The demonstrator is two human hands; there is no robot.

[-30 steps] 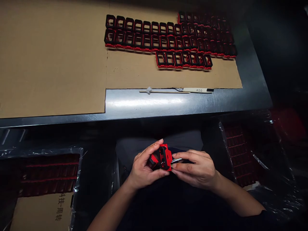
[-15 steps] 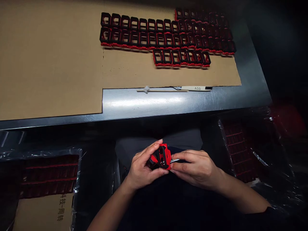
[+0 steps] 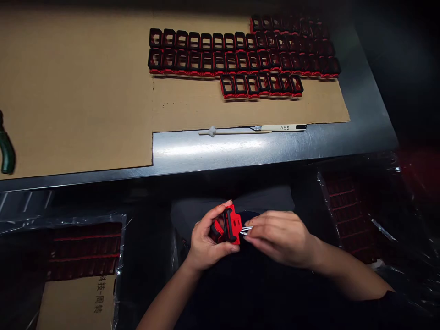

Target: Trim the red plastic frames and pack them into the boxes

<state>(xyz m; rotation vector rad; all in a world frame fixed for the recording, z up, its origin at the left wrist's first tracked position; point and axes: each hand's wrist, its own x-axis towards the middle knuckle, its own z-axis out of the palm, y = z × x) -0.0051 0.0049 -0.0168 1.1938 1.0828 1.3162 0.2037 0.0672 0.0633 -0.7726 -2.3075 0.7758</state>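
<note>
Red-and-black moulded plastic housing [image 3: 227, 224] sits in the closed grip of the left hand [image 3: 206, 243], fingers curled over its upper edge and thumb along its lower edge, above the person's dark lap. Its red body looks smooth and hard, angular at the corners, with a black bar across it. Just right of that grip, the right hand [image 3: 283, 238] pinches thin, shiny metal prongs [image 3: 246, 230] between thumb and fingertips, their tips at the housing's edge; whether they touch it, I cannot tell.

Beyond both grips, a brushed-steel tabletop [image 3: 220, 149] carries a flat cardboard sheet [image 3: 85, 105], where rows of hollow, square-framed red-and-black housings [image 3: 220, 62] stand packed side by side. Along the cardboard's front edge lie a thin wooden stick [image 3: 233, 132] with a white tuft and a pale strip printed A55 [image 3: 283, 128]. Far left of the grips, a green-handled tool [image 3: 6, 146] lies on the cardboard. To either side, a left bin [image 3: 122, 229] and a right bin [image 3: 321, 183], lined with crinkled clear film, hold stacked dark-red parts.
</note>
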